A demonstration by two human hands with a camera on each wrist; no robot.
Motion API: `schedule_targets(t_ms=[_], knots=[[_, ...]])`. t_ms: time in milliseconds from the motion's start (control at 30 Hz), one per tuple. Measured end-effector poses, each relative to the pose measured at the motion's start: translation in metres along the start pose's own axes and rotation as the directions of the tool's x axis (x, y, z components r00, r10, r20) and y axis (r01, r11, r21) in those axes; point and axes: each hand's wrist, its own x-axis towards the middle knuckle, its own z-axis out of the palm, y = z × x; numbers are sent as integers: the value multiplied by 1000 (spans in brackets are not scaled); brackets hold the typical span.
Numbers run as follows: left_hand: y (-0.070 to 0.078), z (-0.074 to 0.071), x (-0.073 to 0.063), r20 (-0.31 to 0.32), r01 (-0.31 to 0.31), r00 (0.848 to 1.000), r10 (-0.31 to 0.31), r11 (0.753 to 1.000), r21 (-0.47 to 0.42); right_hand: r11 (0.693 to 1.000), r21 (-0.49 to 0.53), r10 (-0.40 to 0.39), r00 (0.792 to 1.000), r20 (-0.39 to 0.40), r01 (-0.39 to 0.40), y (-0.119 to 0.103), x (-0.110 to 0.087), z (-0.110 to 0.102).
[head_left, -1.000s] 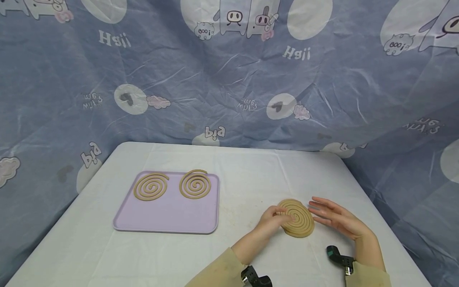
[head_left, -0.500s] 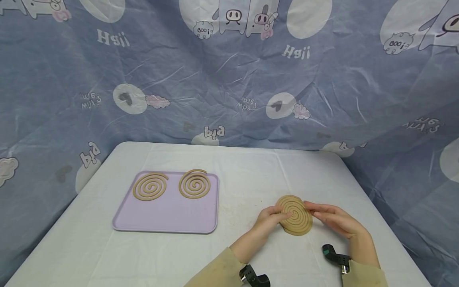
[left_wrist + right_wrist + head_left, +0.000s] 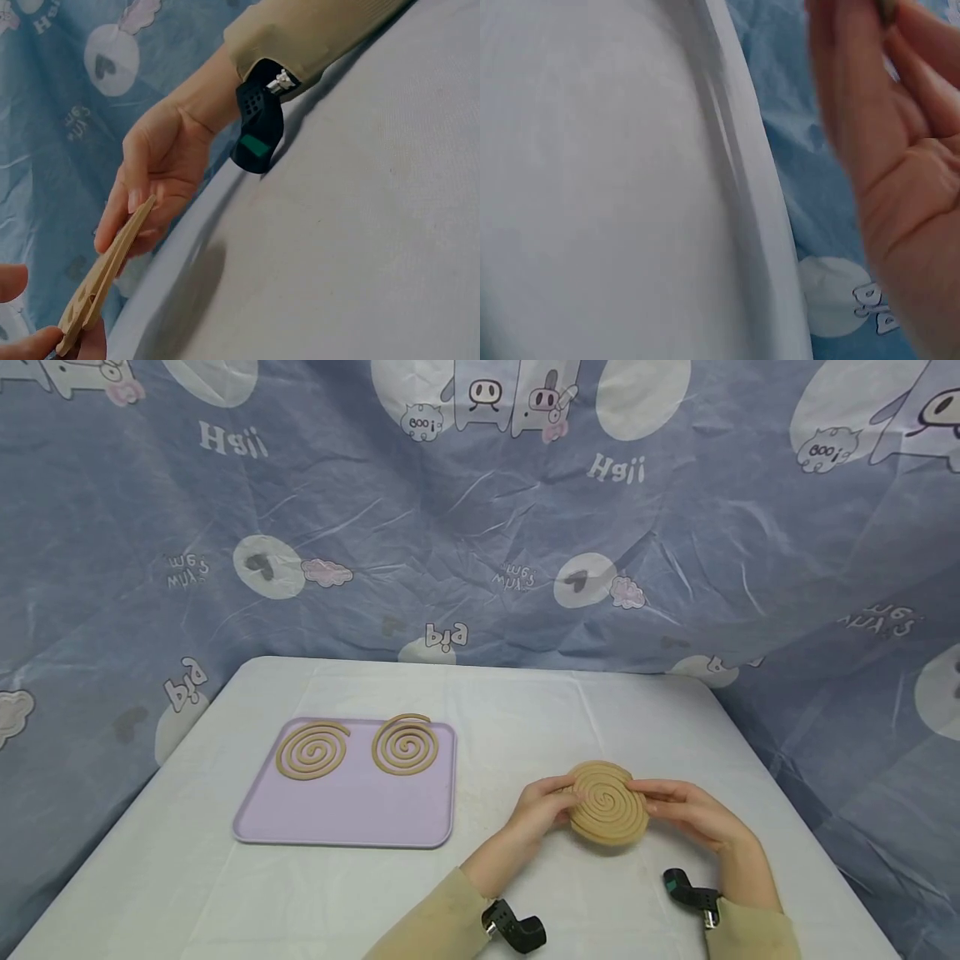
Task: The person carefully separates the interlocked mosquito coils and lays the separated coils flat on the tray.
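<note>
A stack of tan mosquito coils (image 3: pixel 607 810) is held between both hands, its spiral face showing in the head view. My left hand (image 3: pixel 534 814) pinches its left edge, thumb on the face. At the right edge, my right hand (image 3: pixel 697 810) grips with thumb and fingers. Edge-on in the left wrist view, the mosquito coils (image 3: pixel 109 270) show two layers with a narrow gap at the lower end, raised over the table with a shadow below. Only a dark tip of the coils (image 3: pixel 887 10) shows at the right hand (image 3: pixel 907 172) in the right wrist view.
A lilac tray (image 3: pixel 345 814) lies on the left of the white table (image 3: pixel 517 718). On it are two single mosquito coils, a left coil (image 3: pixel 309 777) and a right coil (image 3: pixel 403 772), the latter reaching over the far rim. A blue printed cloth (image 3: pixel 420 527) hangs behind.
My right hand has come in from the right and taken hold of the mosquito coils' right edge. Both hands have raised the coils and shifted them slightly left.
</note>
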Motion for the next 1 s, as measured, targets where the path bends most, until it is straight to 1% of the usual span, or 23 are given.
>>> schedule_targets(t_ms=[133, 233, 433, 533, 667, 733, 867, 1000], knots=[[12, -11, -1, 1, -29, 1000, 29, 1000, -6, 999, 21, -41, 999, 7, 41, -10, 11, 10], [22, -20, -4, -2, -68, 998, 68, 998, 7, 995, 53, -82, 996, 27, 81, -18, 20, 20], [46, -38, -12, -24, -135, 990, 136, 990, 41, 990, -12, -140, 990, 14, 140, -39, 41, 38], [57, -49, -16, -26, -158, 987, 159, 986, 51, 985, 11, -171, 985, 31, 171, -49, 55, 48], [70, -64, -21, -26, -190, 981, 193, 979, 77, 983, 67, -174, 983, 58, 170, -58, 73, 61], [75, -71, -25, -28, -207, 977, 211, 973, 98, 983, 86, -165, 985, 58, 159, -61, 80, 67], [82, -84, -31, -38, -221, 973, 230, 963, 155, 985, 86, -149, 989, 24, 147, -64, 92, 79], [86, -93, -34, -63, -218, 970, 236, 953, 212, 987, 64, -144, 989, -23, 145, -64, 102, 91]])
